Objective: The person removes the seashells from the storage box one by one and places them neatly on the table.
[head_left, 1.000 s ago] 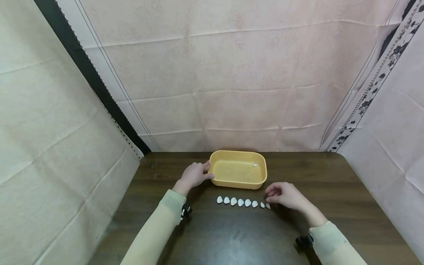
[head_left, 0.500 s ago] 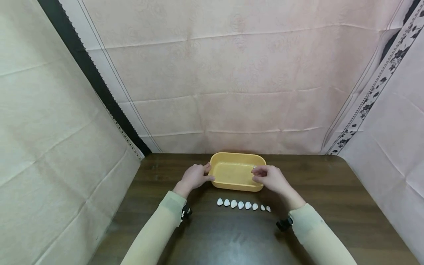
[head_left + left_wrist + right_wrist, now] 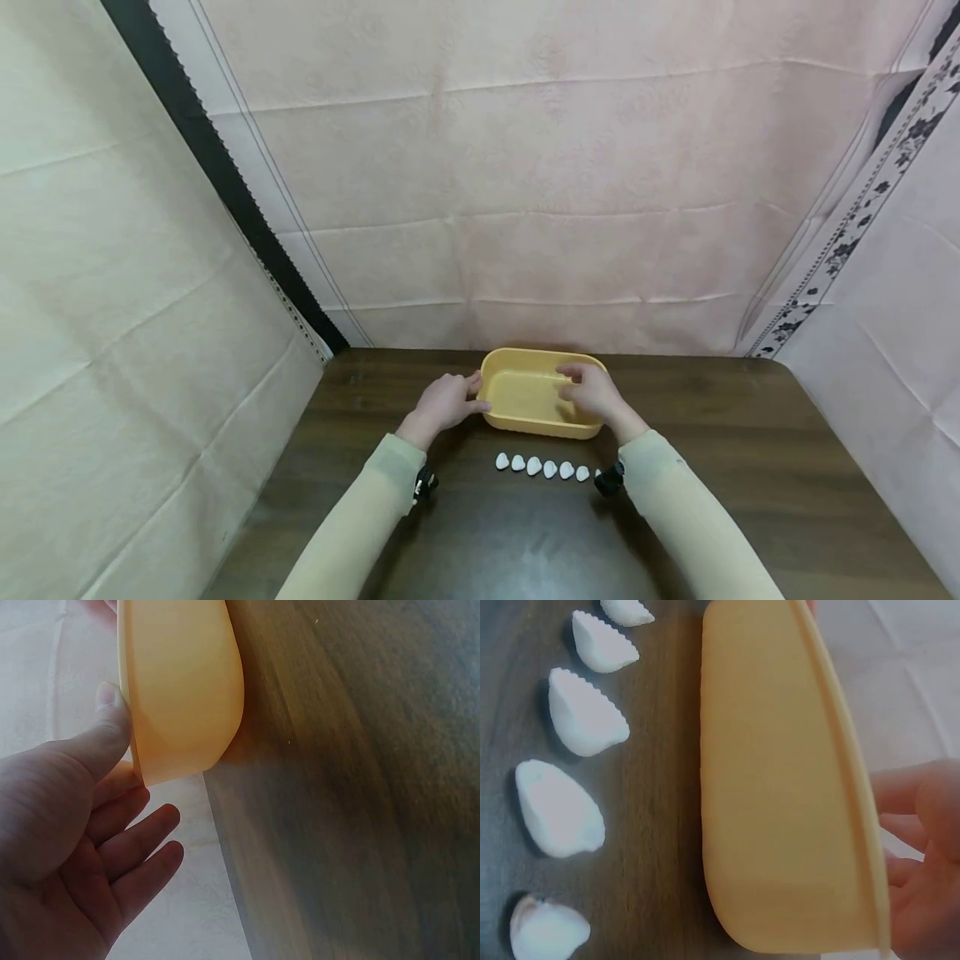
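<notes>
My left hand (image 3: pixel 447 402) holds the left end of a yellow plastic tray (image 3: pixel 536 426). In the left wrist view its thumb lies against the tray's rim (image 3: pixel 124 671) and the index finger sits at the end, the other fingers loose. My right hand (image 3: pixel 592 390) is over the tray's right part, fingers reaching inside, thumb and index finger apart. The right wrist view has the hand partly hidden behind the tray wall (image 3: pixel 780 780). In front of the tray lies a row of white seashells (image 3: pixel 534 466) with scalloped edges; its right end is hidden by the right wrist.
A brown wooden table (image 3: pixel 510 533) carries everything. Pale cloth (image 3: pixel 540 208) hangs behind it and on both sides. A black wrist camera (image 3: pixel 610 480) on the right wrist overlaps the end of the row of shells. The nearest shell (image 3: pixel 549 930) there has a brownish patch.
My right hand has moved from the right end of the shell row up and left, into the tray, covering the small shell that lay there. The left hand stays on the tray.
</notes>
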The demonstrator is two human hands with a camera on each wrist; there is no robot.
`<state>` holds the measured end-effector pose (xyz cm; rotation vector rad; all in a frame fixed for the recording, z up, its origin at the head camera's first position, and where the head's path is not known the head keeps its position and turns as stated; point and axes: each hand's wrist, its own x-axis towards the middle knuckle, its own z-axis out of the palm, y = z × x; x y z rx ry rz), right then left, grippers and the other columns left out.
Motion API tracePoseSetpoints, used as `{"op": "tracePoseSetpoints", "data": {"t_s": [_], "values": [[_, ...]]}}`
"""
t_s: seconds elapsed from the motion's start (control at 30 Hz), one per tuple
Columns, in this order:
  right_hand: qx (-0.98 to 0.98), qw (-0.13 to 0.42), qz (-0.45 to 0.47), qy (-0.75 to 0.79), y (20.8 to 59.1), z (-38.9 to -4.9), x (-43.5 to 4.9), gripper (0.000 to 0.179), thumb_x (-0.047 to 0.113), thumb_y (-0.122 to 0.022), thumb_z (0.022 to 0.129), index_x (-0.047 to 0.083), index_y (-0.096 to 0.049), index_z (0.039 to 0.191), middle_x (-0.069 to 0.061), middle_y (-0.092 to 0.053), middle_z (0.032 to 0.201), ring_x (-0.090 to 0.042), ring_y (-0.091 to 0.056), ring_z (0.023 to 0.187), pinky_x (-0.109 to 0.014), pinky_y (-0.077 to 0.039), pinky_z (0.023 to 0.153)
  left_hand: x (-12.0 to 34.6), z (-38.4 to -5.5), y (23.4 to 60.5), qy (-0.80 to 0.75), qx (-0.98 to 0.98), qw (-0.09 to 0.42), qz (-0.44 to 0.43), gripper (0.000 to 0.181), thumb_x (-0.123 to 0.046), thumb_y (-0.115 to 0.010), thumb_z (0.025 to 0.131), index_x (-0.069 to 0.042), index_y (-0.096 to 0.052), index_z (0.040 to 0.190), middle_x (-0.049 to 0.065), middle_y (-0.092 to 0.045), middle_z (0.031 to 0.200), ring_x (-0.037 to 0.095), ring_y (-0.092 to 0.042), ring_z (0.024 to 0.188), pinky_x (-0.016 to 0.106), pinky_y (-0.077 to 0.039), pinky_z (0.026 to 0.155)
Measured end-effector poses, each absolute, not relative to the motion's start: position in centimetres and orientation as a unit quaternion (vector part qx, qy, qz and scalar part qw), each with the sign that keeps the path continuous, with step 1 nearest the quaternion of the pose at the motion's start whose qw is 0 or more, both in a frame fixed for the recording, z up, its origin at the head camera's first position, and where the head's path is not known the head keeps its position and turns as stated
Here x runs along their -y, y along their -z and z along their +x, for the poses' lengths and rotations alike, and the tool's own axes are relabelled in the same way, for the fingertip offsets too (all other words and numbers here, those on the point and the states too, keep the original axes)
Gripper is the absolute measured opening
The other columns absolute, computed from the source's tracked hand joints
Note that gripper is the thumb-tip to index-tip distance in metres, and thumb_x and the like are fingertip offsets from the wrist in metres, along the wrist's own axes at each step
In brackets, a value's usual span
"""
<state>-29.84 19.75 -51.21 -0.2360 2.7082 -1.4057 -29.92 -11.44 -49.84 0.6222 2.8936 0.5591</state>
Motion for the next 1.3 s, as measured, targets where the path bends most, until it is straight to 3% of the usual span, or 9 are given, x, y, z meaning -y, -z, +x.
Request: {"op": "tracePoseSetpoints", "data": {"t_s": [0.13,0.4,0.63,0.9,1.1,1.3], "values": [[-0.889,0.034,-0.062,0.453,51.4,-30.4,-19.3,0.044,0.002,-0.070,0.099,-0.004,-0.065,0.142,-0.025,-0.063,0.145,-0.047,-0.053,0.138,-0.056,-0.048,0.112,11.5,-29.8,49.8,-0.183,-0.959,0.068,0.206,0.069,-0.047,-0.075,0.099,-0.011,-0.056,0.154,0.005,-0.049,0.160,0.030,-0.062,0.135,0.048,-0.052,0.110],[-0.894,0.015,-0.064,0.444,52.0,-31.2,-18.7,0.049,-0.006,-0.070,0.094,-0.006,-0.065,0.142,-0.027,-0.063,0.145,-0.044,-0.056,0.136,-0.054,-0.049,0.107,11.4,-29.8,49.9,-0.179,-0.960,0.064,0.206,0.069,-0.047,-0.075,0.099,-0.010,-0.056,0.154,0.004,-0.050,0.160,0.029,-0.058,0.140,0.047,-0.051,0.111],[-0.895,0.038,-0.054,0.442,53.0,-31.6,-18.5,0.051,-0.008,-0.071,0.093,-0.005,-0.063,0.143,-0.026,-0.065,0.141,-0.040,-0.060,0.130,-0.051,-0.052,0.105,11.4,-29.7,50.1,-0.172,-0.961,0.062,0.209,0.068,-0.046,-0.075,0.100,-0.011,-0.055,0.154,0.003,-0.050,0.160,0.030,-0.057,0.141,0.047,-0.050,0.112],[-0.870,0.063,-0.082,0.482,53.5,-32.0,-18.4,0.047,-0.009,-0.070,0.092,-0.003,-0.067,0.139,-0.021,-0.070,0.124,-0.032,-0.065,0.111,-0.033,-0.055,0.083,11.4,-29.7,50.1,-0.178,-0.960,0.060,0.207,0.067,-0.044,-0.076,0.100,-0.011,-0.056,0.154,0.004,-0.050,0.160,0.030,-0.057,0.141,0.047,-0.051,0.111],[-0.858,0.046,-0.105,0.501,53.5,-32.4,-18.5,0.040,-0.009,-0.068,0.095,-0.003,-0.071,0.134,-0.022,-0.072,0.125,-0.037,-0.066,0.118,-0.044,-0.055,0.098,11.4,-29.8,50.1,-0.175,-0.961,0.063,0.203,0.067,-0.046,-0.075,0.100,-0.011,-0.056,0.154,0.003,-0.049,0.161,0.029,-0.056,0.142,0.047,-0.051,0.111],[-0.902,0.014,-0.061,0.427,54.0,-32.7,-18.5,0.047,-0.013,-0.063,0.084,0.000,-0.075,0.127,-0.017,-0.074,0.127,-0.034,-0.065,0.117,-0.048,-0.054,0.099,11.5,-29.7,50.0,-0.181,-0.961,0.067,0.196,0.067,-0.045,-0.075,0.100,-0.011,-0.056,0.155,0.003,-0.049,0.162,0.029,-0.055,0.143,0.047,-0.050,0.112]]}}
